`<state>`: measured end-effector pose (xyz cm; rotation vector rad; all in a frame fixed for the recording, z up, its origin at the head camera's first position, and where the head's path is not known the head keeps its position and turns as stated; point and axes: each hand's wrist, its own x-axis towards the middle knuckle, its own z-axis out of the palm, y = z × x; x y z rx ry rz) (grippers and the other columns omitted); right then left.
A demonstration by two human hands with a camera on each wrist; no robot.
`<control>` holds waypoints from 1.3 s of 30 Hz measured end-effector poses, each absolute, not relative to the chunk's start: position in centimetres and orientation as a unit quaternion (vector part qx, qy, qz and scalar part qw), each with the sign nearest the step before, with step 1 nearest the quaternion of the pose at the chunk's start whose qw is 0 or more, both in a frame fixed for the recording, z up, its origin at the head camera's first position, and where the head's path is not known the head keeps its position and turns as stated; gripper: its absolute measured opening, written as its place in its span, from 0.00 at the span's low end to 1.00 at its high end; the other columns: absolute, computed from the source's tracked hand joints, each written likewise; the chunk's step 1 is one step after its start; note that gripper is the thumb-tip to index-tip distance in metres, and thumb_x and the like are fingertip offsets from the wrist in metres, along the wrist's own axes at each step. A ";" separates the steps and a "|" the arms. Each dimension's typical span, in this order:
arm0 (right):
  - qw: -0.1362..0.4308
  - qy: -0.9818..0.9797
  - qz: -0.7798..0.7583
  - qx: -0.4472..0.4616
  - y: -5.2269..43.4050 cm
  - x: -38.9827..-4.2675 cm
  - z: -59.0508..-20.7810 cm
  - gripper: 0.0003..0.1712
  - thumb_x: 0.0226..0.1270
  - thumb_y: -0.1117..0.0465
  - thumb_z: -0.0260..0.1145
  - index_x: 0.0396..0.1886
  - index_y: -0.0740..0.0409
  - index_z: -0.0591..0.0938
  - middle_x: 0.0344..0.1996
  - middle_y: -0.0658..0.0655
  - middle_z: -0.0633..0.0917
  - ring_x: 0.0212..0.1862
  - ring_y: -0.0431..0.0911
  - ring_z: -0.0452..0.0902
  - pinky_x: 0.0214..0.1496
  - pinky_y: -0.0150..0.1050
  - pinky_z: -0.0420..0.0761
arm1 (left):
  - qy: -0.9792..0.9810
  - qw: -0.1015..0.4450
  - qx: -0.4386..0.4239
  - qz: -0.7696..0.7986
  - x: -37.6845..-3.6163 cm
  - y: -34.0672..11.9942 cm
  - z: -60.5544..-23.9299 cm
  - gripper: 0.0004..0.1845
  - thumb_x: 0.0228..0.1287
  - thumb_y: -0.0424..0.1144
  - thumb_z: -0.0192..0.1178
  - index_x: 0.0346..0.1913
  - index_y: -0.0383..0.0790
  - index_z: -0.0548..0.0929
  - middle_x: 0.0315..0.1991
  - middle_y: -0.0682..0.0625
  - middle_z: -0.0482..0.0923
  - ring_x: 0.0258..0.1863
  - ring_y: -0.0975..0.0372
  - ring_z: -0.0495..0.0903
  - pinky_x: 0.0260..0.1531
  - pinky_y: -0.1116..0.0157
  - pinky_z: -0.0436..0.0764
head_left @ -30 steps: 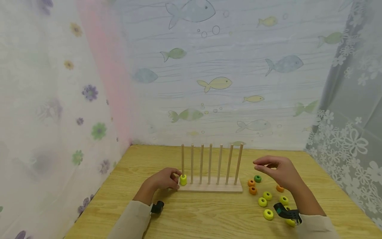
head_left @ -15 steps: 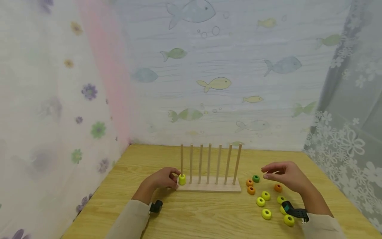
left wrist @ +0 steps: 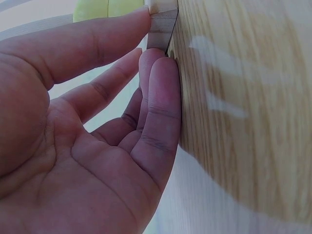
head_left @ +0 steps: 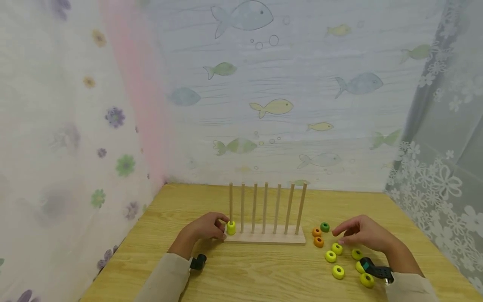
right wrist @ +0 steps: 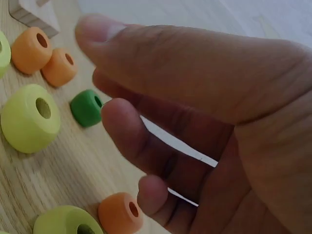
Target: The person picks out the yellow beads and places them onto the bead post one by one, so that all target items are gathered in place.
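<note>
A wooden rack (head_left: pixel 264 239) with seven upright pegs stands mid-table. One yellow-green bead (head_left: pixel 231 227) sits at the foot of its leftmost peg. My left hand (head_left: pixel 219 228) holds the rack's left end. In the left wrist view its thumb lies on the base corner (left wrist: pixel 163 22) and its fingers (left wrist: pixel 158 92) press the end face, with the bead (left wrist: pixel 109 7) just behind. My right hand (head_left: pixel 339 237) hovers low over loose beads and holds nothing. Its fingertips (right wrist: pixel 153 192) are close to an orange bead (right wrist: pixel 120 213) and a green bead (right wrist: pixel 87 107).
Right of the rack lie a green bead (head_left: pixel 324 227), two orange beads (head_left: pixel 318 237) and several yellow-green beads (head_left: pixel 330 256) down to the wrist strap (head_left: pixel 377 270). Curtains with fish and flower prints close in the table (head_left: pixel 264 277) at the back and on both sides.
My right hand has come down from above the table and moved toward me, ending low over the loose beads. The left hand and the rack have stayed put.
</note>
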<state>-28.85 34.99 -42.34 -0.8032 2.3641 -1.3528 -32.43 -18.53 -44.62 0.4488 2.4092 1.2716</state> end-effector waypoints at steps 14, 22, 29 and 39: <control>0.208 0.824 -0.458 -0.261 36.2 -28.5 -43.1 0.22 0.68 0.67 0.72 0.59 0.73 0.83 0.56 0.77 0.83 0.48 0.45 0.88 0.45 0.37 0.86 | 0.855 0.193 0.164 0.452 -32.8 -17.4 -44.7 0.30 0.62 0.27 0.70 0.67 0.33 0.76 0.41 0.43 0.81 0.31 0.59 0.74 0.33 0.62 0.76; 0.199 0.840 -0.430 -0.264 36.1 -28.5 -43.3 0.22 0.65 0.65 0.75 0.57 0.69 0.85 0.54 0.72 0.86 0.48 0.42 0.87 0.44 0.35 0.85 | 0.858 0.194 0.162 0.447 -32.7 -17.3 -44.6 0.30 0.62 0.26 0.70 0.67 0.33 0.76 0.41 0.44 0.81 0.32 0.59 0.75 0.33 0.62 0.76; 0.193 0.842 -0.415 -0.286 35.3 -29.1 -43.6 0.21 0.64 0.65 0.75 0.55 0.68 0.87 0.53 0.70 0.87 0.44 0.43 0.88 0.41 0.37 0.86 | 0.861 0.189 0.150 0.448 -32.5 -18.0 -44.5 0.30 0.61 0.27 0.71 0.66 0.34 0.76 0.43 0.43 0.81 0.34 0.58 0.76 0.35 0.62 0.78; 0.193 0.856 -0.405 -0.258 34.5 -29.4 -43.4 0.20 0.61 0.65 0.77 0.52 0.66 0.88 0.52 0.69 0.87 0.44 0.45 0.88 0.41 0.37 0.86 | 0.861 0.183 0.154 0.448 -32.4 -18.7 -44.7 0.31 0.61 0.27 0.71 0.67 0.33 0.76 0.42 0.43 0.81 0.33 0.58 0.76 0.34 0.62 0.77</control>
